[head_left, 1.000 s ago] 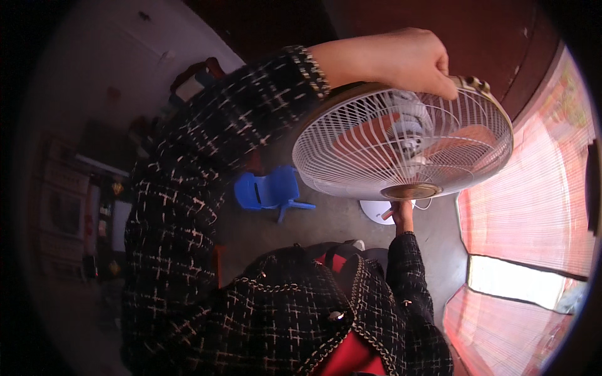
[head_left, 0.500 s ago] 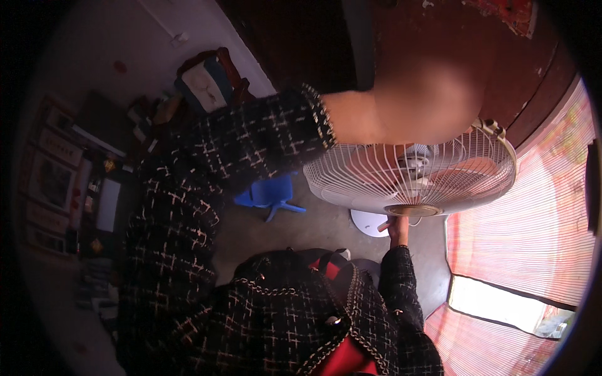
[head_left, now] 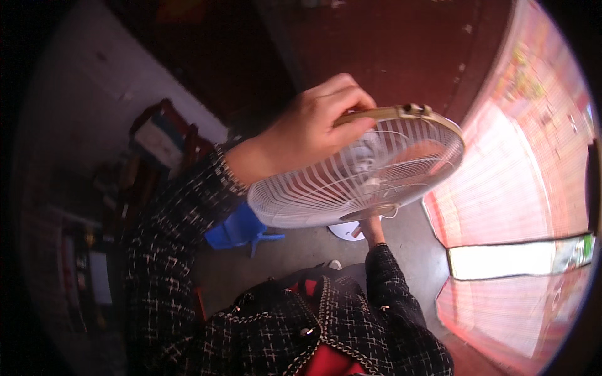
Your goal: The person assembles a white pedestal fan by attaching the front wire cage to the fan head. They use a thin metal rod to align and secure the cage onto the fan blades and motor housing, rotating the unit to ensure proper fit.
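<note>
A standing fan (head_left: 313, 194) with a pale wire grille is in front of me, its head tilted, with the blades showing dimly inside. My left hand (head_left: 313, 125) reaches across to the upper edge of the grille. Its fingers and thumb are closed on the fan's rim (head_left: 401, 113), close to a clip. Below the fan head, my right hand (head_left: 372, 230) is around the upper part of the stand. The grille partly hides that hand, and most of its fingers are covered. On the floor underneath lies the fan's round white base (head_left: 342, 232).
A blue plastic stool (head_left: 238, 229) stands on the grey floor to the left of the fan. Farther left is a wooden chair (head_left: 160, 138) with a cushion. Dark red doors (head_left: 389, 56) are ahead, and a red-and-white striped mesh curtain (head_left: 489, 169) hangs on the right.
My left hand, blurred above the fan before, is now lower and closed on its rim. The fan and stool sit farther left in the view, which has turned. My right hand stays below the head.
</note>
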The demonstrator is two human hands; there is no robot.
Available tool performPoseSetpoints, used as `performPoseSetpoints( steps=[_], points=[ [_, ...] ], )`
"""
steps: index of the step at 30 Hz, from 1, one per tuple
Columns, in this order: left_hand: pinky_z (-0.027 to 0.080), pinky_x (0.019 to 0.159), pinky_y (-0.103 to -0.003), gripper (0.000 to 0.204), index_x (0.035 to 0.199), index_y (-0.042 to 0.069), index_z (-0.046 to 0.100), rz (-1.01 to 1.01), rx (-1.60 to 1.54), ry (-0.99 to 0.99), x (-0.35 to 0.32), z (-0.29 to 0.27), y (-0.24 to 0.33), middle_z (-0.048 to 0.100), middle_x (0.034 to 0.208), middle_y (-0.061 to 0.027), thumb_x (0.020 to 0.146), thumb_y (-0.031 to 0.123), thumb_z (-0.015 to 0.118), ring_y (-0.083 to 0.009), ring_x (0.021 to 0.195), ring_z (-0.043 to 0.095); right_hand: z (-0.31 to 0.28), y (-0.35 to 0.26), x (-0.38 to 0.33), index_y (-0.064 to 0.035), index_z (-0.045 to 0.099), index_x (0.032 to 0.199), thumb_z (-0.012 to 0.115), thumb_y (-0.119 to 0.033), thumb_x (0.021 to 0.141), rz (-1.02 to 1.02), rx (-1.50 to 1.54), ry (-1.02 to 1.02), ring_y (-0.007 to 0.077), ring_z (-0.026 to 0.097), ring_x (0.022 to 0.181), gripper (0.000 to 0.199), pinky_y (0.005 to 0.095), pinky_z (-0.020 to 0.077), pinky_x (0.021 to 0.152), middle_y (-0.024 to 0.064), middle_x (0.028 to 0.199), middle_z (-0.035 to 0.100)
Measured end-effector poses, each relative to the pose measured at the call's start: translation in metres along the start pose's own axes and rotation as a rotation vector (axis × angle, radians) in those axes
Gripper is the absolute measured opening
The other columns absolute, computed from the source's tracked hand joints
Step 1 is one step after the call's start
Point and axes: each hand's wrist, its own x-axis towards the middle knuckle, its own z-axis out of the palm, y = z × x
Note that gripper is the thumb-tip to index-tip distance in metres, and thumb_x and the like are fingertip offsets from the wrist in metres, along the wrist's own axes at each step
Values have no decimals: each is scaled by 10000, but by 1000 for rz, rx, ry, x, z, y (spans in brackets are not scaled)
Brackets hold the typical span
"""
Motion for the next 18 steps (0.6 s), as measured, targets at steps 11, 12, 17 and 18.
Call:
performPoseSetpoints(
  steps=[11, 12, 17, 18],
  points=[
    [457, 596, -291, 179, 1031, -24, 656, 228, 461, 126, 18, 0, 19, 575, 851, -86, 859, 25, 641, -174, 706, 582, 6, 3, 3, 28, 539, 1218, 556, -163, 944, 144, 539, 3, 244, 651, 942, 335, 354, 544, 808, 130, 1121, 635],
    [455, 612, -294, 189, 1051, -36, 647, 178, 443, 109, 14, -5, 22, 580, 853, -89, 872, 19, 619, -184, 716, 579, 13, -5, -3, 25, 588, 1118, 583, -168, 932, 169, 408, 17, 199, 609, 924, 268, 343, 508, 786, 93, 1032, 628],
    [489, 640, -318, 171, 1034, -29, 644, -83, 224, 45, 11, -13, 26, 591, 878, -103, 896, 54, 584, -228, 754, 603, 17, -11, -4, 40, 588, 1134, 578, -126, 931, 190, 603, 5, 215, 622, 922, 262, 333, 520, 785, 110, 1048, 632],
    [487, 639, -319, 174, 1039, -28, 644, -92, 226, 60, 10, -12, 28, 589, 887, -103, 900, 55, 580, -226, 751, 601, 16, -12, -3, 43, 587, 1137, 574, -117, 932, 203, 642, 8, 215, 624, 922, 260, 332, 522, 781, 111, 1052, 632]
  ],
)
